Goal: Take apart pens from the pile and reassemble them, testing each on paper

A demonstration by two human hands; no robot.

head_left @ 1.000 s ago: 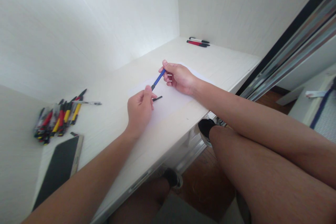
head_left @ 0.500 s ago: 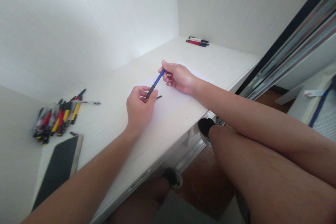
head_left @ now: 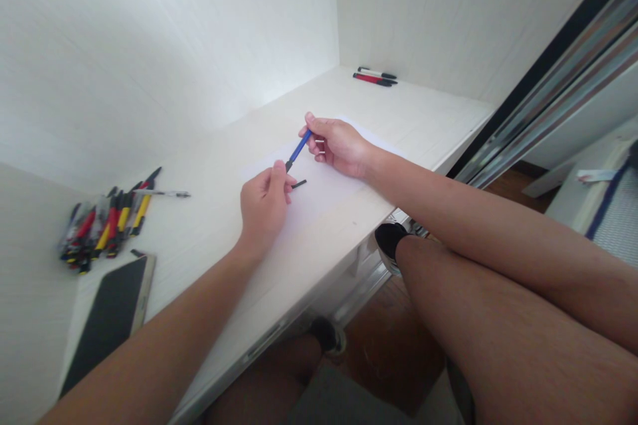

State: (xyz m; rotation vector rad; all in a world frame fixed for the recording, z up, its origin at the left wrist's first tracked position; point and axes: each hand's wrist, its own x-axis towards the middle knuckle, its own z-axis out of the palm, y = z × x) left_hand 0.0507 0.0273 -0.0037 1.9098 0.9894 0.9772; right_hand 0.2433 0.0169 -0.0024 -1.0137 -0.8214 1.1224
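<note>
My right hand (head_left: 336, 144) pinches the upper end of a blue pen barrel (head_left: 298, 149) over a white sheet of paper (head_left: 323, 189) on the desk. A small silvery spring shows between that hand's fingers. My left hand (head_left: 264, 204) is closed with thumb and forefinger at the barrel's dark lower tip. A short black pen part (head_left: 299, 183) lies on the paper just right of my left thumb.
A heap of red, yellow and black pens (head_left: 107, 219) lies at the left of the white desk (head_left: 209, 226), with a dark phone (head_left: 112, 315) in front of it. Two pens (head_left: 375, 78) rest in the far corner. Walls close the desk's back and left.
My left hand shifted slightly around the barrel's lower tip, gripping it half a second ago and now pinching just beneath it. The right hand has hardly moved.
</note>
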